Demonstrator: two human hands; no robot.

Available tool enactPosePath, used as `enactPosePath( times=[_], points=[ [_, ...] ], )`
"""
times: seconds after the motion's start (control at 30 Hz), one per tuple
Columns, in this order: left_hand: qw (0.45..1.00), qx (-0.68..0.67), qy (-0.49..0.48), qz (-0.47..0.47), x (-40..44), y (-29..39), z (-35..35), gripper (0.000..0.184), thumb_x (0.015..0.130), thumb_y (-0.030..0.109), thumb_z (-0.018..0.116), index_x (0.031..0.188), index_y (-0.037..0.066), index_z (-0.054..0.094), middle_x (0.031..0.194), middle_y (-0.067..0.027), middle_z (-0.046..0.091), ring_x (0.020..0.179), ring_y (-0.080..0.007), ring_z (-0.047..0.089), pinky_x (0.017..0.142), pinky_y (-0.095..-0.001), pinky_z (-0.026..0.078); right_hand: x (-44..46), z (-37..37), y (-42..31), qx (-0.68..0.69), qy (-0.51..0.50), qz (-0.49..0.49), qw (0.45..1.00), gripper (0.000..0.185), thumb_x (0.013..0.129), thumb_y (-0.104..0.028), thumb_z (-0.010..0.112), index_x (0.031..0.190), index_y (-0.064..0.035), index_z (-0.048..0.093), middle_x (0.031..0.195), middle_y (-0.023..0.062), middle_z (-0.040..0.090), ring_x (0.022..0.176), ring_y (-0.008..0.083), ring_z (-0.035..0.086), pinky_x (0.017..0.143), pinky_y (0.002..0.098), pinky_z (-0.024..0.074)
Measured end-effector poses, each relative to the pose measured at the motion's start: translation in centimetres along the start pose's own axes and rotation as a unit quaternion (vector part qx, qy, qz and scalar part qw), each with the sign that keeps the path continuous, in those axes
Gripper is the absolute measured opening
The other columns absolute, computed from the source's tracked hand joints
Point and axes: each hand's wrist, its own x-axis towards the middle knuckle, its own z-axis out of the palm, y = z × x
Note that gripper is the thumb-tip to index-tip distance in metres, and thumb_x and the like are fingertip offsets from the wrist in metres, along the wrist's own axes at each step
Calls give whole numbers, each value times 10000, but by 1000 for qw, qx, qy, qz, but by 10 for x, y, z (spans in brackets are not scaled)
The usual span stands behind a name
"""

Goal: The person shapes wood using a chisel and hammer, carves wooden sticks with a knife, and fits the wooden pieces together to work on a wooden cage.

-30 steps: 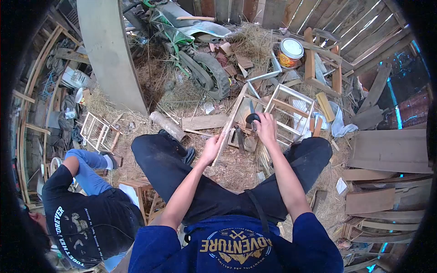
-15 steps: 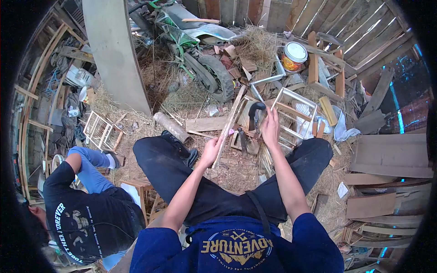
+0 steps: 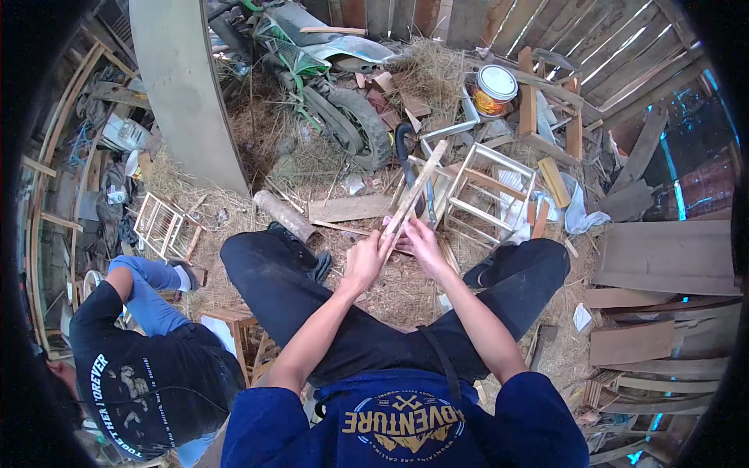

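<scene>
Here, left hand (image 3: 363, 262) clasping wooden strip (image 3: 417, 190), right hand (image 3: 425, 248) beside it, partly obscured, grip unclear

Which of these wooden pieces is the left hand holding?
The long, narrow strip extending forward from the left hand; the wider board to its left lies unheld.

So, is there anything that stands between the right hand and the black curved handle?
Yes. In this view, the wooden strip held in the left hand crosses between the right hand and the black curved handle. Their spacing in depth cannot be told.
</scene>
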Motion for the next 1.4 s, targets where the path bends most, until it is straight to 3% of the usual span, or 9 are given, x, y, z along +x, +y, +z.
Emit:
enactPosePath(
  times=[0.2, 0.4, 0.6, 0.7, 1.0, 1.1, 1.4],
  points=[
    [1000, 22, -21, 0, -4, 7, 11, 438, 990, 466, 485, 946, 43, 585, 736, -228, 670, 706, -443, 658, 626, -553, 501, -6, 6, -1, 36, 34, 17, 999, 340, 978, -286, 619, 1244, -80, 574, 1068, 25, 664, 887, 122, 642, 711, 268, 531],
    [998, 60, -5, 3, -5, -2, 19, 426, 985, 475, 491, 955, 57, 567, 688, -224, 660, 665, -433, 660, 590, -551, 501, 0, 6, 10, -24, 65, 10, 998, 242, 958, -259, 654, 1112, -79, 606, 954, 16, 678, 776, 94, 636, 580, 242, 503],
    [998, 67, -10, 13, -6, -2, 23, 440, 978, 491, 497, 918, 62, 575, 695, -227, 664, 660, -429, 664, 591, -555, 502, -1, 10, 17, 39, 102, -4, 994, 192, 949, -213, 663, 1061, -69, 603, 933, 36, 681, 778, 114, 649, 631, 275, 523],
    [998, 67, -4, 4, -6, -1, 27, 454, 978, 501, 491, 908, 61, 578, 696, -226, 665, 661, -435, 662, 594, -558, 503, -3, 9, 12, 129, 103, 37, 986, 175, 951, -182, 652, 1072, -67, 599, 965, 45, 686, 823, 130, 657, 676, 291, 529],
    [998, 61, -14, 14, -7, 4, 24, 432, 1001, 475, 457, 952, 59, 561, 690, -237, 657, 662, -450, 654, 593, -555, 500, -8, 19, 4, 181, 109, 25, 977, 138, 978, -172, 602, 1069, -70, 582, 1088, 49, 679, 955, 137, 633, 809, 320, 521],
    [998, 50, -31, -2, -7, 4, 22, 446, 1002, 485, 444, 957, 58, 566, 713, -263, 648, 720, -465, 648, 624, -578, 478, -5, 23, 10, 147, 100, -45, 983, 148, 991, -190, 585, 1072, -66, 579, 1108, 55, 673, 980, 120, 610, 835, 291, 493],
    [995, 74, -13, 59, -9, -2, 22, 406, 1008, 458, 447, 971, 65, 538, 649, -234, 638, 624, -442, 641, 556, -562, 470, -6, 20, 3, -119, 121, -148, 974, 278, 1011, -234, 557, 1169, -6, 569, 1061, 95, 684, 899, 138, 631, 754, 307, 514]
  ],
)
